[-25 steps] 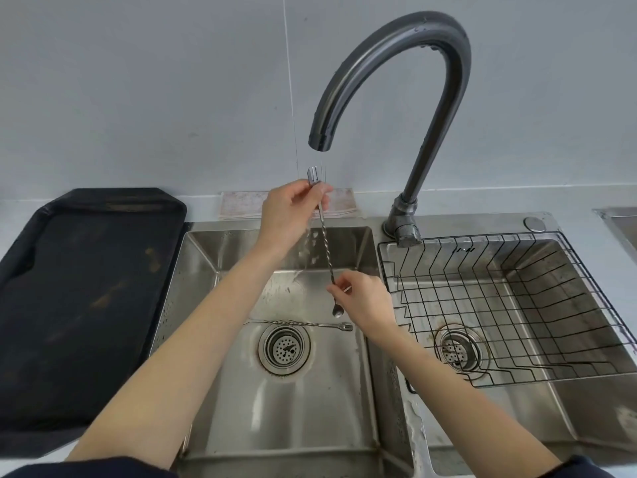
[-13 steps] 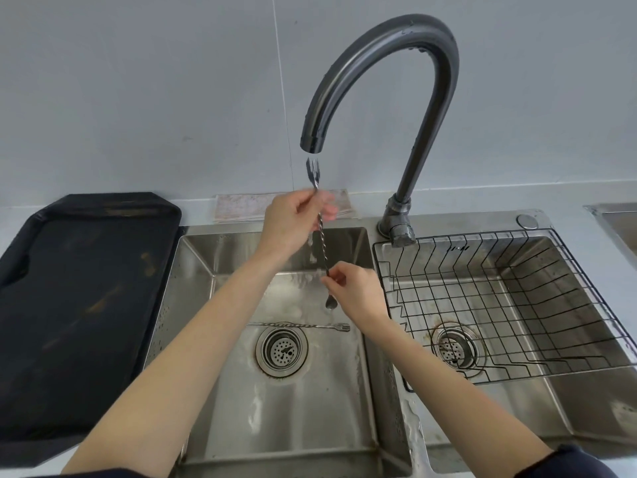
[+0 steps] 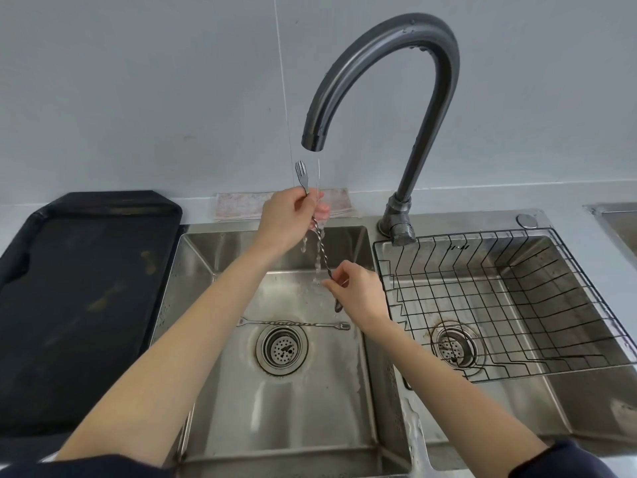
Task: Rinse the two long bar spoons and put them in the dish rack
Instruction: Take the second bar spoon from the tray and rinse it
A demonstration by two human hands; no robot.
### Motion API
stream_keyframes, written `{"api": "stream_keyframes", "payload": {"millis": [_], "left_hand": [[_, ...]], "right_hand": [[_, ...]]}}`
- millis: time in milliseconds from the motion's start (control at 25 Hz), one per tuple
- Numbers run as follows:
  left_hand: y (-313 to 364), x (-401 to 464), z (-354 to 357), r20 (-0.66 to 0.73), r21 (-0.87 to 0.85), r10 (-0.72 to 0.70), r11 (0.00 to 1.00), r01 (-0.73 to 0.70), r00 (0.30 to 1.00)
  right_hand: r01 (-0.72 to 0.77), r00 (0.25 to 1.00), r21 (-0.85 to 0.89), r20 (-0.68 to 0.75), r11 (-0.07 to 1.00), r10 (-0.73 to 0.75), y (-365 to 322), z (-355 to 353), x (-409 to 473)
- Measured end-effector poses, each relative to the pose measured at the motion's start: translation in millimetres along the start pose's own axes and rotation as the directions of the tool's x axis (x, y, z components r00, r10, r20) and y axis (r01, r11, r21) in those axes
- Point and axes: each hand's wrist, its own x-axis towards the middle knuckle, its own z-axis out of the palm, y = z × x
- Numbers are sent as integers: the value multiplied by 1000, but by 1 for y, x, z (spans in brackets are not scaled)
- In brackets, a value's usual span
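Both hands' grip holds one bar spoon (image 3: pixel 320 246) under running water.

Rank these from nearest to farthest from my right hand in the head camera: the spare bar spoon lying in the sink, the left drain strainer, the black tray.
1. Twisted steel bar spoon, lying just below the right hand.
2. Round left drain strainer, lower left.
3. Black flat tray, far left on the counter.

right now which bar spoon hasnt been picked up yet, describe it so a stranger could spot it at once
Start at the left sink basin, under the tall curved faucet. The spare bar spoon lies flat across the basin floor, just behind the round drain. Unlike the held bar spoon, gripped upright by both hands in the running water, no hand touches it.
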Motion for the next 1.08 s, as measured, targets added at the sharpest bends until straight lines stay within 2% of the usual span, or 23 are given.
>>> {"api": "stream_keyframes", "payload": {"millis": [200,480,720,840,1080], "left_hand": [[16,2,1,-3,-145,37,989,-37,999],[17,1,4,33,-165,112,981,-105,993],[10,2,-2,50,-146,63,988,-56,997],[7,7,-10,55,-267,-4,964,19,998],[7,15,-19,70,-522,-3,852,40,998]], "right_hand": [[7,1000,6,8,1000,-7,0,7,-1],[-10,1000,39,2,999,10,-2,9,-2],[30,999,78,-33,997,-27,-16,3,13],[52,997,133,-67,990,-44,-31,-5,21],[153,978,172,-165,973,-125,-68,-28,35]]}}
